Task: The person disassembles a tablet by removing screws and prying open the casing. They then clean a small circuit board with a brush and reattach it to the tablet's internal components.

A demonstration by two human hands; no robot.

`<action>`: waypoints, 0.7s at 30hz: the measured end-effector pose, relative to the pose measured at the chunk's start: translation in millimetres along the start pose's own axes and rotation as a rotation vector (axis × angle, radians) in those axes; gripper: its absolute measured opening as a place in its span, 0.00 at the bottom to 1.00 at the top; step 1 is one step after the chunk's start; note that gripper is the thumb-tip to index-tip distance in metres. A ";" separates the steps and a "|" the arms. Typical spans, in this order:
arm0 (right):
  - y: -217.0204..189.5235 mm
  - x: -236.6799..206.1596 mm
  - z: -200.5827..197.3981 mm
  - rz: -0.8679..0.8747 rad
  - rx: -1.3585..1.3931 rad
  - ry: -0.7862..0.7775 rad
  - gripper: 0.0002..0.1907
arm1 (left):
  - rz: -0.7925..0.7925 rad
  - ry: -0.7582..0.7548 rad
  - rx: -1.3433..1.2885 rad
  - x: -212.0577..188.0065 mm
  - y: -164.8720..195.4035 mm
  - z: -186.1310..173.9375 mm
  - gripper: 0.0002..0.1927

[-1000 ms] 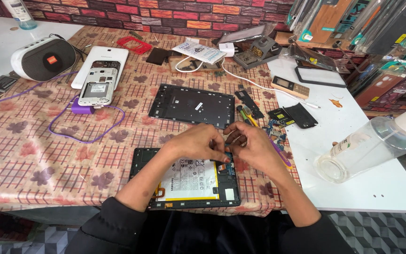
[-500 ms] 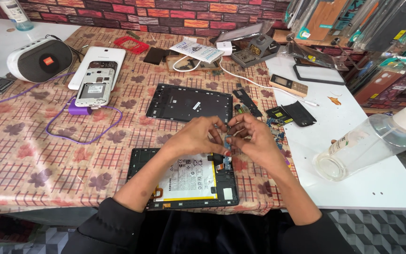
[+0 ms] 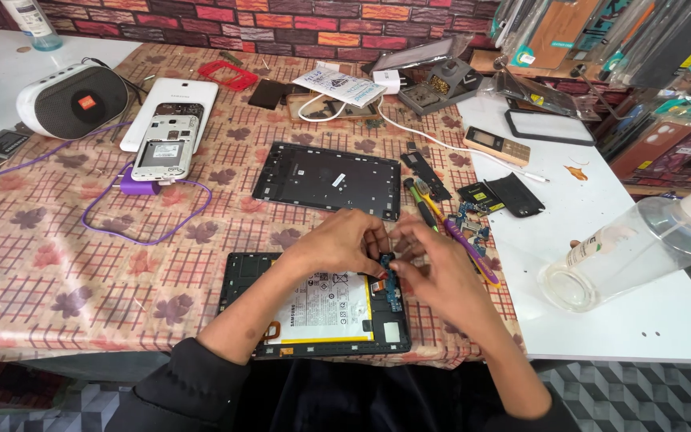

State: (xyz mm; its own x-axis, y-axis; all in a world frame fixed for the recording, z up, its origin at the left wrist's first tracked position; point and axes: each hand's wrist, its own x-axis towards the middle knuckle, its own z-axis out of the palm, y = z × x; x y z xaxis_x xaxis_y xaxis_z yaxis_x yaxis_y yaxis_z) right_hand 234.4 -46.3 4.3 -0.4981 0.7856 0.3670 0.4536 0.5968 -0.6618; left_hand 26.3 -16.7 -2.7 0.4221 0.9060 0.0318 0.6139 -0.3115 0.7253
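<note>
An opened black tablet [image 3: 241, 276] with a white battery [image 3: 325, 308] lies at the table's near edge. Both hands meet over its right side. My left hand [image 3: 345, 240] and my right hand [image 3: 433, 268] pinch a small blue circuit board [image 3: 391, 280] between their fingertips, just above the tablet's right edge. The board's upper end is hidden by my fingers.
A black tablet back frame [image 3: 325, 180] lies behind my hands. Screwdrivers [image 3: 441, 224] and small parts sit to the right. A clear bottle [image 3: 633, 256] lies on the white table. Further left are an opened white phone [image 3: 161, 148], a purple cable [image 3: 145, 212] and a white speaker [image 3: 73, 100].
My hands stayed together over the tablet's right side, shifting slightly as the fingers worked the small board. Nothing else moved.
</note>
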 end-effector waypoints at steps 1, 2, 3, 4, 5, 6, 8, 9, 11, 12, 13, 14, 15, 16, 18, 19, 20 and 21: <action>-1.9 -11.6 0.9 0.000 -0.005 0.079 0.19 | 0.002 -0.009 -0.001 0.8 -1.2 0.4 0.20; -3.8 -26.2 1.8 0.000 -0.011 0.158 0.17 | 0.004 -0.017 -0.003 1.8 -1.9 0.9 0.20; -5.7 -40.6 4.5 0.001 -0.019 0.236 0.16 | 0.006 -0.026 -0.008 2.1 -2.4 1.2 0.20; -7.2 -55.3 9.4 -0.005 -0.076 0.267 0.15 | 0.003 -0.021 0.007 2.3 -2.5 1.5 0.20; -8.6 -70.9 15.1 -0.009 -0.133 0.299 0.14 | 0.000 -0.019 0.022 2.5 -2.2 1.6 0.20; -8.9 -83.8 20.0 -0.013 -0.190 0.333 0.13 | -0.002 -0.017 0.038 2.6 -1.5 2.0 0.21; -8.8 -99.6 39.1 -0.057 -0.311 0.381 0.17 | 0.042 0.015 0.049 -0.3 -0.3 1.7 0.19; -8.4 -105.3 49.0 -0.079 -0.371 0.404 0.19 | 0.063 0.031 0.056 -2.0 0.6 1.8 0.18; -5.9 -112.2 64.2 -0.072 -0.422 0.368 0.24 | 0.058 0.043 0.079 -4.3 2.5 1.5 0.18; -4.4 -114.3 69.9 -0.069 -0.449 0.348 0.27 | 0.055 0.051 0.090 -5.1 3.4 1.4 0.17; -3.4 -116.6 75.6 -0.042 -0.488 0.321 0.30 | 0.072 0.051 0.084 -6.0 3.9 1.5 0.17; -2.0 -117.8 80.4 -0.015 -0.527 0.296 0.33 | 0.089 0.053 0.080 -6.4 4.1 1.0 0.17; -0.4 -118.0 83.4 0.010 -0.568 0.270 0.36 | 0.108 0.056 0.075 -6.3 4.5 0.7 0.17; 1.5 -118.4 84.8 0.019 -0.570 0.258 0.37 | 0.112 0.052 0.078 -6.1 4.8 1.5 0.17; 4.4 -118.4 86.7 0.035 -0.573 0.234 0.39 | 0.120 0.048 0.085 -5.6 4.6 2.8 0.17; 5.2 -118.3 87.0 0.029 -0.564 0.240 0.39 | 0.120 0.056 0.082 -5.2 4.2 2.7 0.17; 5.6 -118.2 87.0 0.024 -0.555 0.244 0.39 | 0.119 0.064 0.078 -4.9 3.6 3.0 0.17; 5.5 -118.0 87.0 0.020 -0.546 0.249 0.40 | 0.118 0.071 0.074 -4.6 3.0 3.5 0.18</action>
State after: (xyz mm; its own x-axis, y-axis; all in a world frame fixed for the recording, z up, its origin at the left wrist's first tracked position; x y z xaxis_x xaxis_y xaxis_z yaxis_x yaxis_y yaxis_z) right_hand 231.3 -149.9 -99.5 -0.3276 0.7728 0.5435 0.8079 0.5274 -0.2630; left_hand 28.6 -22.9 -3.1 0.4479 0.8789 0.1641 0.6114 -0.4349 0.6611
